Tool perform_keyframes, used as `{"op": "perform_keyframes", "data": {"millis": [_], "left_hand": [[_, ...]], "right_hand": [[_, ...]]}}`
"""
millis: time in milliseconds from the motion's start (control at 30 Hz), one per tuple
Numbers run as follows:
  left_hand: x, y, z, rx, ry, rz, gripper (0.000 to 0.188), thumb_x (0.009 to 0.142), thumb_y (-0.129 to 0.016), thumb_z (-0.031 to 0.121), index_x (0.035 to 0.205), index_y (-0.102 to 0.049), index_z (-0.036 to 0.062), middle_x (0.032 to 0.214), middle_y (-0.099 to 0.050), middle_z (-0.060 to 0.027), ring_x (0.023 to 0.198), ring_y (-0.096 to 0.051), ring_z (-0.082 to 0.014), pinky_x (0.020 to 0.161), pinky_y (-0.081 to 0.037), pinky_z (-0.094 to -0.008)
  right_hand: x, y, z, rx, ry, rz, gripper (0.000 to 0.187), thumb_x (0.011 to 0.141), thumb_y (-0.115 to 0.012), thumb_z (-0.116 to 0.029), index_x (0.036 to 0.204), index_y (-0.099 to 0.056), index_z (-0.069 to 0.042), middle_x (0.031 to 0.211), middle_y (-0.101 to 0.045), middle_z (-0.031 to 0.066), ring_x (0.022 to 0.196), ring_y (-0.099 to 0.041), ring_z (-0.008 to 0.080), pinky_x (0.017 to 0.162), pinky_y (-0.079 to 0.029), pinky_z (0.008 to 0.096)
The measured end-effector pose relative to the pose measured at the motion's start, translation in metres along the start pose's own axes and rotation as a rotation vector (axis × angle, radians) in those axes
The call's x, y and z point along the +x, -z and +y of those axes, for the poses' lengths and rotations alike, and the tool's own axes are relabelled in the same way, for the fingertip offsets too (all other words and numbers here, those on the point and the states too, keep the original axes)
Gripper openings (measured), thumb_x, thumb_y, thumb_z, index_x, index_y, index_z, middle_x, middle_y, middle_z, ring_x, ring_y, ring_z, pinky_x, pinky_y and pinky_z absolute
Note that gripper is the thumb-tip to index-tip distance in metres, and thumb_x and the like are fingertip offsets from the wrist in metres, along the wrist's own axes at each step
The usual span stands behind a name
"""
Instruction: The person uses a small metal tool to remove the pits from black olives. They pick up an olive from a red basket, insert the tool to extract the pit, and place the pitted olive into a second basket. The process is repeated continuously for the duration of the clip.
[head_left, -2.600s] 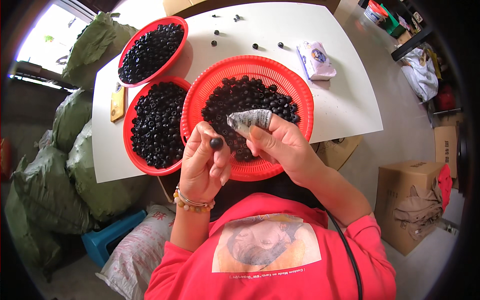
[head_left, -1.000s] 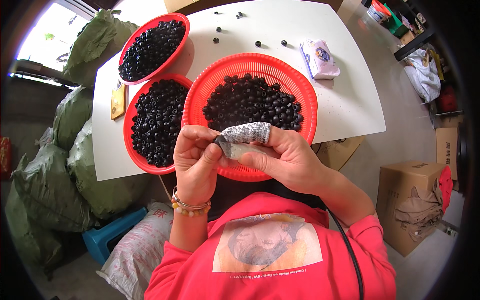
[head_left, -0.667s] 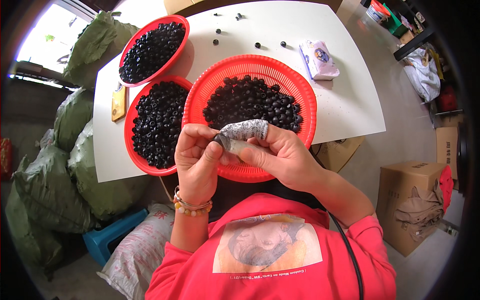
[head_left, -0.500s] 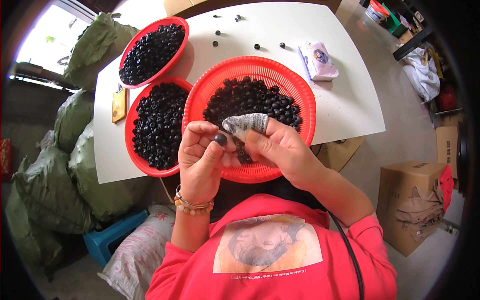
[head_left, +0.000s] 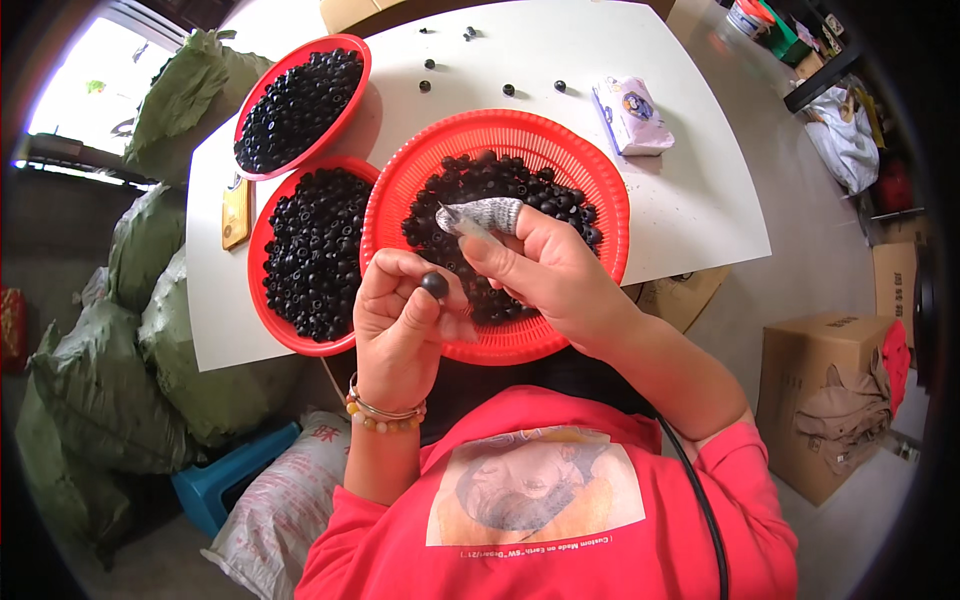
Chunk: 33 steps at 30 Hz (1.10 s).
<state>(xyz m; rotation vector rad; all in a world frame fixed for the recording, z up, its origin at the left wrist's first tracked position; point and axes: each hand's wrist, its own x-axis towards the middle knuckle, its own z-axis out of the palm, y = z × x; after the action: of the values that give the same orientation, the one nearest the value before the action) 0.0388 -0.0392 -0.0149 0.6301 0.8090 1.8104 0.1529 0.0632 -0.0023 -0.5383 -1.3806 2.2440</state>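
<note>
My left hand (head_left: 395, 320) pinches a round black ball (head_left: 434, 285) between thumb and fingers, over the near left part of a large red plastic basket (head_left: 618, 170). That basket holds many similar black round pieces (head_left: 500, 180), some showing holes. Just above and right of the ball is my right hand (head_left: 545, 275), its index finger covered by a grey knitted finger sleeve (head_left: 485, 214). Thumb and index finger close on a small pointed tool (head_left: 470, 226), pale with a dark tip; its exact kind is unclear. The tip is apart from the ball.
Two more red baskets of black pieces stand left, one near (head_left: 258, 290) and one far (head_left: 366, 75). On the white table (head_left: 700, 200) are a tissue pack (head_left: 634, 118), a yellow-brown object (head_left: 236, 212) and several loose pieces (head_left: 508, 90). Green sacks (head_left: 110, 380) and a carton (head_left: 800, 430) flank it.
My right hand has moved up and left, away from the ball, and the tool's tip now shows. The left hand still holds the ball, slightly lower and turned.
</note>
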Motion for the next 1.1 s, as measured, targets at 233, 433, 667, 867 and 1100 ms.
{"op": "perform_keyframes", "data": {"millis": [233,433,667,867,1100], "left_hand": [[0.002,0.002,-0.001,-0.068,-0.036,0.028,0.012,0.083,-0.047,0.003,0.095,-0.041,0.0024,0.077,-0.053,-0.0086,0.056,-0.049,-0.0072,0.054,-0.05,-0.0249],[0.002,0.004,-0.002,0.009,-0.076,0.068,0.014,0.082,-0.049,0.002,0.095,-0.043,0.0012,0.078,-0.054,-0.0058,0.059,-0.052,-0.007,0.054,-0.048,-0.0192],[0.0,0.002,-0.001,0.1,-0.09,0.106,0.016,0.08,-0.053,0.003,0.094,-0.045,0.0007,0.076,-0.055,-0.0044,0.059,-0.054,-0.0071,0.054,-0.046,-0.0173],[-0.002,0.004,-0.002,0.206,-0.09,0.109,0.016,0.08,-0.053,0.003,0.093,-0.045,0.0006,0.074,-0.056,-0.0044,0.06,-0.054,-0.0076,0.054,-0.047,-0.0188],[0.001,0.005,-0.003,-0.122,0.022,0.063,0.012,0.086,-0.047,0.015,0.092,-0.047,0.0052,0.071,-0.053,-0.0051,0.052,-0.049,-0.0079,0.051,-0.047,-0.0232]], "right_hand": [[-0.016,-0.002,-0.002,0.084,0.078,-0.179,0.024,0.086,-0.047,-0.011,0.105,-0.048,0.003,0.089,-0.055,0.0039,0.081,-0.051,0.0079,0.076,-0.042,0.0223],[-0.023,-0.006,-0.003,-0.004,0.095,-0.136,0.03,0.083,-0.051,-0.007,0.11,-0.046,0.003,0.098,-0.056,0.0073,0.09,-0.052,0.0099,0.081,-0.041,0.0231],[-0.022,-0.004,0.002,-0.1,0.125,-0.114,0.028,0.082,-0.052,-0.007,0.108,-0.048,0.002,0.099,-0.056,0.0069,0.091,-0.051,0.009,0.08,-0.042,0.0227],[-0.022,-0.005,0.003,-0.067,0.063,-0.073,0.024,0.082,-0.052,-0.007,0.105,-0.05,0.001,0.095,-0.057,0.0055,0.087,-0.051,0.007,0.077,-0.043,0.0226],[-0.019,-0.007,0.0,0.087,0.057,-0.112,0.024,0.084,-0.049,-0.006,0.106,-0.048,0.002,0.093,-0.056,0.0043,0.086,-0.051,0.0075,0.078,-0.042,0.0223]]}}
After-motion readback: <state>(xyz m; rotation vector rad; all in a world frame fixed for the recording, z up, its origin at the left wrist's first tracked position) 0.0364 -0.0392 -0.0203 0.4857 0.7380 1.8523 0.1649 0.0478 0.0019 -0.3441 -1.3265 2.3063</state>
